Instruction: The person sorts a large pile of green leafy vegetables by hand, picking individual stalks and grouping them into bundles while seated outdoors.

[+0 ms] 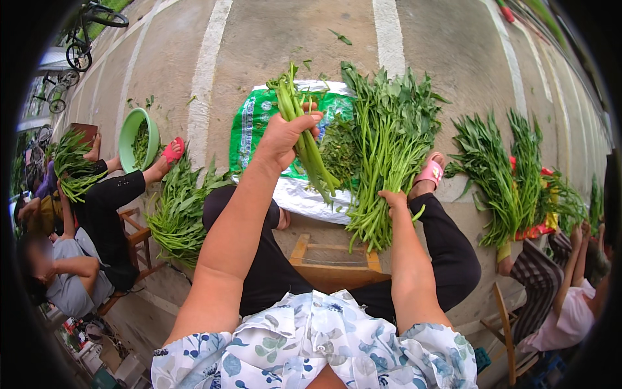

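My left hand (293,138) is closed around a small bundle of thick green stems (318,163), held above a green-and-white plastic sack (243,131) spread on the ground. The bundle's upper end points away from me. To its right lies a large pile of long-stemmed leafy greens, apparently water spinach (388,131), leaves at the far end. My right hand (394,200) grips stems near the pile's lower end, and one stem pokes out beside the wrist. Picked leaves and scraps (338,153) are heaped on the sack between bundle and pile.
A wooden stool (335,274) stands between my legs. Left are more greens (180,214), a green basin (125,141) with leaves and a seated person (82,272). At right, greens (495,189) lie near another seated person (563,316). White lines (209,63) cross the concrete.
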Available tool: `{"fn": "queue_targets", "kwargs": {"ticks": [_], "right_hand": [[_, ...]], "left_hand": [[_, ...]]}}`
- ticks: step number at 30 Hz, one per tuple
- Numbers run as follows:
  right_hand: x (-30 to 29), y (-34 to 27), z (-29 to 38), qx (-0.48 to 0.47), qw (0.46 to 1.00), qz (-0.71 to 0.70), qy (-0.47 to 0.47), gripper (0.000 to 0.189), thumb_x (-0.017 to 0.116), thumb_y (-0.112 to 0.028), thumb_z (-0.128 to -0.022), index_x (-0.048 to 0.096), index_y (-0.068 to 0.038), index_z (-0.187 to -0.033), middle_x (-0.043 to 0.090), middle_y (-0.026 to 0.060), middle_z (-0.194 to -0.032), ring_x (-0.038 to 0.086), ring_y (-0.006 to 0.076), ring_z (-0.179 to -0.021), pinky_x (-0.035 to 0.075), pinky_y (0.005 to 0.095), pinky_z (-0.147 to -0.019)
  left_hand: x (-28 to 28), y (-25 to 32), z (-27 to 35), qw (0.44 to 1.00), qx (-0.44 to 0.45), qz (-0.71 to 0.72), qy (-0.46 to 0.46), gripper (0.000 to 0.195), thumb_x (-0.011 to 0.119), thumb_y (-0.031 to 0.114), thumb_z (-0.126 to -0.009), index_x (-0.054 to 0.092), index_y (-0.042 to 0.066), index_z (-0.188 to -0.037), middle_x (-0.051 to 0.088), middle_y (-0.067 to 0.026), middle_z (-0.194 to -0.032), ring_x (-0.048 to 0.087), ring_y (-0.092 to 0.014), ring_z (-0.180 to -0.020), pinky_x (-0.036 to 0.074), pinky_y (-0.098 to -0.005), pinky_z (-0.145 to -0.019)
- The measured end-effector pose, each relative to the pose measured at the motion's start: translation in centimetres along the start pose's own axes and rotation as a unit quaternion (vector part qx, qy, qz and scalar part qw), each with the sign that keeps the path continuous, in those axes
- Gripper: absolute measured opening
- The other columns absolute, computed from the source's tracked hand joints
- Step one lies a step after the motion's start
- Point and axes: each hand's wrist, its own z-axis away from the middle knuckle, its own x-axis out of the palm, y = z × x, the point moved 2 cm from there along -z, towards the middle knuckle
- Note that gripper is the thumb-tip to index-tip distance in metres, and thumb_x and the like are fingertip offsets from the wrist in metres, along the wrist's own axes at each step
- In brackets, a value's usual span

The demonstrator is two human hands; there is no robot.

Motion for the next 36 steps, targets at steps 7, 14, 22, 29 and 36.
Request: {"fn": "queue_targets", "kwargs": {"ticks": [7, 14, 22, 29, 36], "right_hand": [[-2.1, -0.8, 4.5, -0.088, 0.973, 0.167, 0.133, 0.101, 0.08, -0.038, -0.06, 0.026, 0.002, -0.136, 0.046, 0.022, -0.126, 0.05, 0.032, -0.112, 0.043, 0.0408, -0.087], [-6.6, -3.9, 1.7, -0.204, 0.887, 0.408, 0.069, 0.051, 0.063, -0.035, -0.075, 0.056, 0.0, -0.111, 0.06, 0.0147, -0.107, 0.057, 0.0285, -0.098, 0.044, 0.0356, -0.082], [-5.8, -1.8, 7.8, -0.152, 0.352, 0.907, -0.173, 0.023, 0.06, -0.022, -0.075, 0.067, -0.012, -0.095, 0.063, 0.007, -0.106, 0.054, 0.0262, -0.103, 0.041, 0.044, -0.085], [-2.7, -5.5, 8.1, 0.114, 0.765, 0.584, -0.248, 0.029, 0.052, -0.023, -0.084, 0.059, 0.004, -0.087, 0.061, 0.0164, -0.078, 0.064, 0.0285, -0.081, 0.053, 0.0386, -0.053], [-3.9, 0.7, 6.9, 0.076, 0.831, 0.524, -0.169, 0.043, 0.06, -0.031, -0.079, 0.059, 0.007, -0.099, 0.061, 0.02, -0.093, 0.061, 0.0323, -0.086, 0.052, 0.0402, -0.063]], "left_hand": [[-0.3, 0.3, 0.3, 1.0, 0.006, -0.002, -0.004, 0.032, 0.064, 0.006, -0.078, 0.051, 0.003, -0.107, 0.06, -0.0058, -0.091, 0.055, -0.01, -0.065, 0.047, -0.0246, -0.06], [-0.4, 0.3, 0.3, 1.0, 0.01, 0.006, -0.002, 0.032, 0.064, 0.006, -0.078, 0.052, 0.004, -0.107, 0.06, -0.0055, -0.092, 0.055, -0.01, -0.066, 0.047, -0.0247, -0.06], [0.0, 0.3, 0.4, 1.0, 0.006, 0.002, -0.002, 0.033, 0.065, 0.006, -0.078, 0.052, 0.004, -0.108, 0.06, -0.0054, -0.091, 0.055, -0.01, -0.066, 0.047, -0.0248, -0.059], [-0.3, 0.3, 0.6, 1.0, 0.008, -0.002, 0.004, 0.032, 0.065, 0.006, -0.078, 0.052, 0.004, -0.107, 0.06, -0.0048, -0.09, 0.055, -0.01, -0.065, 0.047, -0.0246, -0.059], [0.1, 0.3, 0.4, 1.0, 0.01, 0.004, -0.008, 0.031, 0.065, 0.006, -0.078, 0.053, 0.004, -0.106, 0.06, -0.0048, -0.09, 0.055, -0.01, -0.065, 0.047, -0.0247, -0.059]]}}
